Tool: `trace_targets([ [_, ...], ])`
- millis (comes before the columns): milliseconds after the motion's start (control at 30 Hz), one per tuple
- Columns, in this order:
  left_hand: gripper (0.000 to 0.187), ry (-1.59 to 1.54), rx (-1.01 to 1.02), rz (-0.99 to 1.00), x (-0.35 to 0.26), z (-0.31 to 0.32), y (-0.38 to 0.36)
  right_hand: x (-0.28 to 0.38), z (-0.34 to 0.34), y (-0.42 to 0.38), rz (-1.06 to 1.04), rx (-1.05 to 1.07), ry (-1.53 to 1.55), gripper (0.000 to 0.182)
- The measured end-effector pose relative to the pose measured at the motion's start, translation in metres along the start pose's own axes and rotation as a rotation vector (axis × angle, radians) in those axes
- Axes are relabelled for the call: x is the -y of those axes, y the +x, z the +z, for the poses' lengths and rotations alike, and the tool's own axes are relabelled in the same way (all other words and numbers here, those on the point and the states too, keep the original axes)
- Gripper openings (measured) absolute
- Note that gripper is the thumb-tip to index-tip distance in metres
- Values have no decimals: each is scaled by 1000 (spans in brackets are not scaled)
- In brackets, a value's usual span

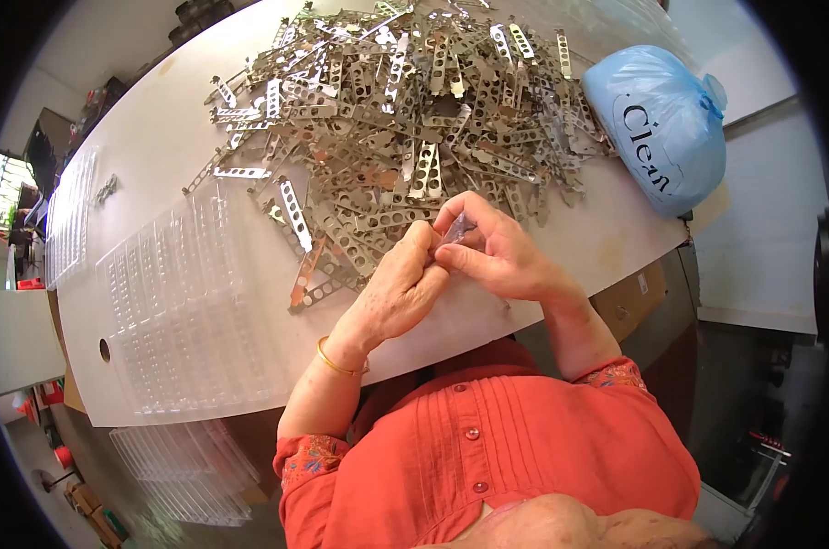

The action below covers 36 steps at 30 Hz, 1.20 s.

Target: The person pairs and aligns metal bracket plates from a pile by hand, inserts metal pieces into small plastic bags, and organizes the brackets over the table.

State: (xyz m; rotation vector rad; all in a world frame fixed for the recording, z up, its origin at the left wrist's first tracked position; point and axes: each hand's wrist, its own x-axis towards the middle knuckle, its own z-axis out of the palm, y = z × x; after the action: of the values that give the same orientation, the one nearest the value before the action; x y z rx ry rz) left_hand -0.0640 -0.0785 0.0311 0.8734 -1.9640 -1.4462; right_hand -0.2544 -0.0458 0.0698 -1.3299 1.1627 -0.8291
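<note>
My left hand (398,284), with a gold bangle at its wrist, is closed, its fingers pressed against those of my right hand (501,254). Between the two is a small crumpled grey-purple piece (460,229), perhaps cloth or thin plastic; the fingers cover much of it. The right thumb and forefinger curl around it. Just beyond both hands spreads a big heap of flat metal strips (423,169) punched with round holes, some shiny and some coppery. A few strips lie loose at the heap's near left edge.
A blue plastic bag (657,128) marked "Clean" sits at the right of the white table (341,352). Clear ribbed plastic trays (190,311) lie on the left, with more trays (190,467) below the table edge. A cardboard box (629,302) stands under the right side.
</note>
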Motion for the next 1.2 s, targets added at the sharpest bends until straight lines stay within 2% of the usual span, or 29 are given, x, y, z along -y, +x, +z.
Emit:
trace_targets([
  [133, 7, -63, 0, -22, -2, -2, 0, -9, -9, -2, -62, -65, 84, 23],
  [233, 6, -23, 1, 8, 1, -1, 1, -10, -16, -6, -26, 45, 72, 17],
  [300, 9, -64, 11, 8, -1, -2, 1, -4, -16, -6, -32, 14, -125, 11],
  [367, 14, -98, 18, 4, -6, -8, 0, 2, -17, -7, -11, -8, -48, 10],
  [433, 28, -311, 20, -125, -15, -17, 0, 0, -23, -7, -24, -62, 95, 8],
  [467, 28, -312, 15, -122, -14, -17, 1, -3, -28, -9, -25, -57, 92, 8],
  [533, 33, -693, -63, -89, -8, -18, 2, -6, -38, -11, -97, -148, 76, 10],
  [600, 31, -745, -80, -76, -6, -18, 3, -9, -43, -13, -104, -190, 100, 11],
  [667, 31, -779, 7, -95, -5, -20, 2, -10, -49, -15, -115, -219, 184, 12],
  [767, 38, -722, 91, -96, -3, -23, 2, -11, -49, -13, -133, -245, 150, 12],
  [867, 44, -738, -11, -60, 0, -9, 3, -14, -47, -13, -171, -292, 92, 11],
  [1000, 47, -630, 32, -114, 4, -11, 3, -14, -42, -13, -181, -373, 4, 10],
  [1100, 40, -561, -62, -38, 4, -4, 5, -10, -35, -13, -163, -353, 23, 11],
  [1167, 28, -180, -151, 238, 11, -5, 8, -12, -33, -13, -139, -319, 18, 12],
  [1200, 28, -179, -150, 237, 10, -5, 8, -12, -31, -13, -117, -280, 17, 12],
])
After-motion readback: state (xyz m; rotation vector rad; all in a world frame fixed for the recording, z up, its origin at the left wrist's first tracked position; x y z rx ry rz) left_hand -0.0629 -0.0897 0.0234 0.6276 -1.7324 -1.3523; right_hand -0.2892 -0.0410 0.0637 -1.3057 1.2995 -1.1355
